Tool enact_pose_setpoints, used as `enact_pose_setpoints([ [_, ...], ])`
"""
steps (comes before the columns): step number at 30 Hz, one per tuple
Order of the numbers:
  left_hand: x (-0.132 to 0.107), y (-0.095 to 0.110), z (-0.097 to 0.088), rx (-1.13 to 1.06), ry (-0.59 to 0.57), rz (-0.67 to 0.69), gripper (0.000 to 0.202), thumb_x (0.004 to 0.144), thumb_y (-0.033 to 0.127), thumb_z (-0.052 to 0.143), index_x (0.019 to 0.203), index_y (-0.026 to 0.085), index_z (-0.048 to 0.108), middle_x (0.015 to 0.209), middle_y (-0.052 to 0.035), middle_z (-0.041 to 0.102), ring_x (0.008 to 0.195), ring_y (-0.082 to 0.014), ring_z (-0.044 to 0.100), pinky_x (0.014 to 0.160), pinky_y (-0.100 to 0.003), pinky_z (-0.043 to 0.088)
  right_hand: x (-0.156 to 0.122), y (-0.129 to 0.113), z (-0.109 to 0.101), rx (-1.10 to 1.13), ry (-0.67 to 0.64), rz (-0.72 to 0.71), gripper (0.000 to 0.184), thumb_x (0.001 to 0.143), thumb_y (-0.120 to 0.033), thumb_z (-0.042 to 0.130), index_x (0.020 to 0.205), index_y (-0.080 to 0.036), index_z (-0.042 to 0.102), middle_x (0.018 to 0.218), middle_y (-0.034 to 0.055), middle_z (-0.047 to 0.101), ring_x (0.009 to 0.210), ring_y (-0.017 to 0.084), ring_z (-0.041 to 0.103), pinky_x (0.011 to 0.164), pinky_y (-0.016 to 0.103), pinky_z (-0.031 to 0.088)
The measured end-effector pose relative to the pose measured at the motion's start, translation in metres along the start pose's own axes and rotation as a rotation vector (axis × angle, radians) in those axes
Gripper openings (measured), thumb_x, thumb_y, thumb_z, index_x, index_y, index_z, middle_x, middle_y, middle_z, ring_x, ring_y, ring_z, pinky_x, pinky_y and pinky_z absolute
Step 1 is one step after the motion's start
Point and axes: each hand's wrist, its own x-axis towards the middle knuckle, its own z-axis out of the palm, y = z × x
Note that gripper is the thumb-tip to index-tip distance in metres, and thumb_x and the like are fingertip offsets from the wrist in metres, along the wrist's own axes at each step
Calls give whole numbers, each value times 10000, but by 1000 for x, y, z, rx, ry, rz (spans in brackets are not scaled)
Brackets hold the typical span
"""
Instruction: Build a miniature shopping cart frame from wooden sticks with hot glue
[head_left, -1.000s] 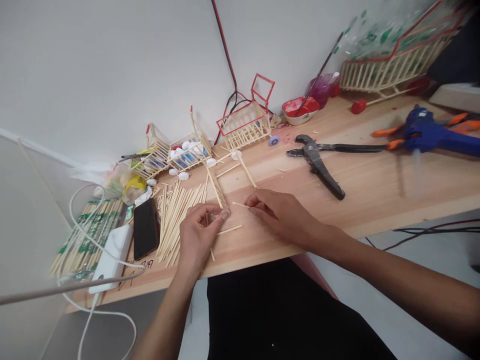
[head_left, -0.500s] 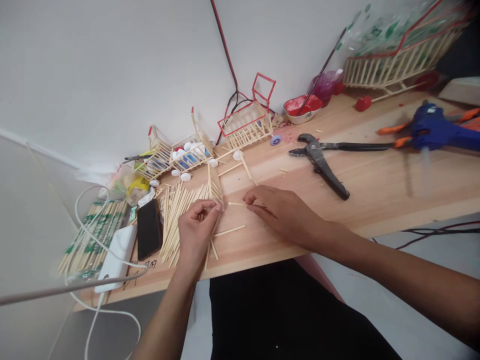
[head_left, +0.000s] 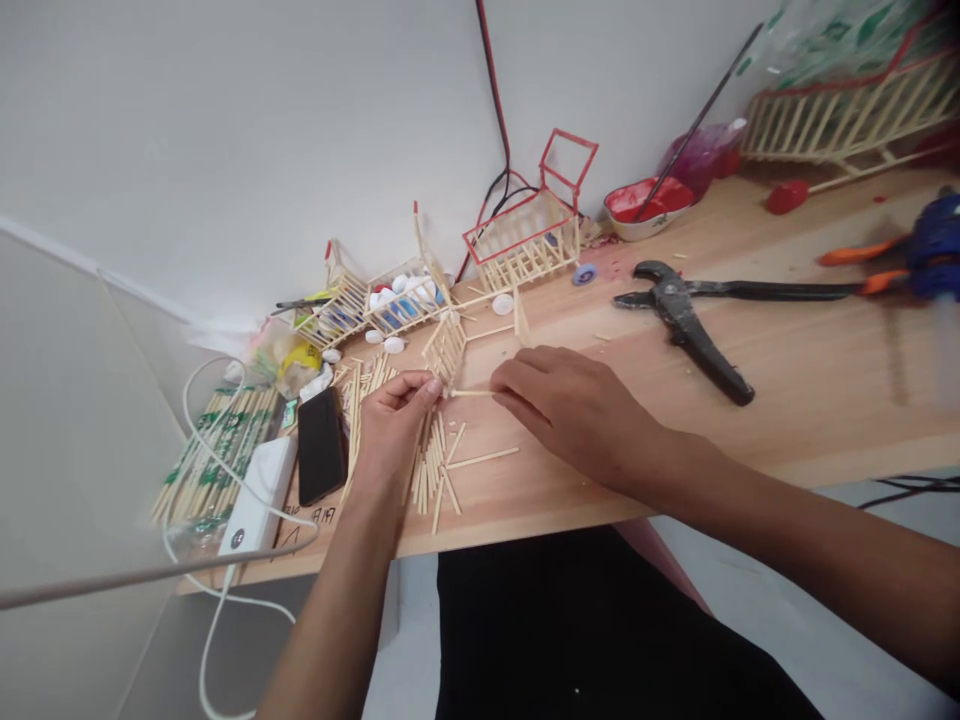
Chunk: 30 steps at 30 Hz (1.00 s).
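Observation:
My left hand (head_left: 397,415) pinches the near corner of a small frame of pale wooden sticks (head_left: 446,347), its thumb and index finger pressed together there. Closed around one end of a thin wooden stick (head_left: 472,393) is my right hand (head_left: 574,405). This stick's other end meets the frame's corner beside my left fingertips; whether it is fixed there I cannot tell. A second slatted side (head_left: 521,318) of the frame stands behind my right hand, partly hidden. Loose cut sticks (head_left: 429,465) lie under and beside my left hand.
Finished stick carts stand along the wall, one with a red-painted rim (head_left: 525,245). Black-handled pliers (head_left: 686,310) and a blue glue gun (head_left: 936,245) lie right. A bowl of red paint (head_left: 649,205) is behind. Left are a phone (head_left: 321,447) and a white power strip (head_left: 259,490).
The view has turned left, so the scene sits farther right. My right hand has brought the stick closer to my left fingertips, against the frame's corner. My left hand keeps its pinch.

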Motion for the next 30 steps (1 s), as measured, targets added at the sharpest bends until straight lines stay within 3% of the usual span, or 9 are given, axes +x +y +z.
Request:
enact_pose_setpoints([
  [11, 5, -16, -3, -102, -34, 18, 174, 657, 270, 815, 758, 163, 722, 693, 4, 643, 650, -89, 563, 672, -210, 454, -3, 4, 26, -224, 98, -58, 163, 923, -175, 503, 823, -173, 632, 808, 49, 644, 757, 184, 543, 693, 307, 328],
  [30, 2, -12, 0, -46, -69, 51, 139, 674, 259, 800, 727, 162, 716, 705, 5, 637, 665, -92, 552, 662, -203, 422, -3, 4, 35, -313, 78, -42, 144, 924, -204, 518, 823, -188, 618, 791, 37, 643, 760, 197, 566, 670, 314, 309],
])
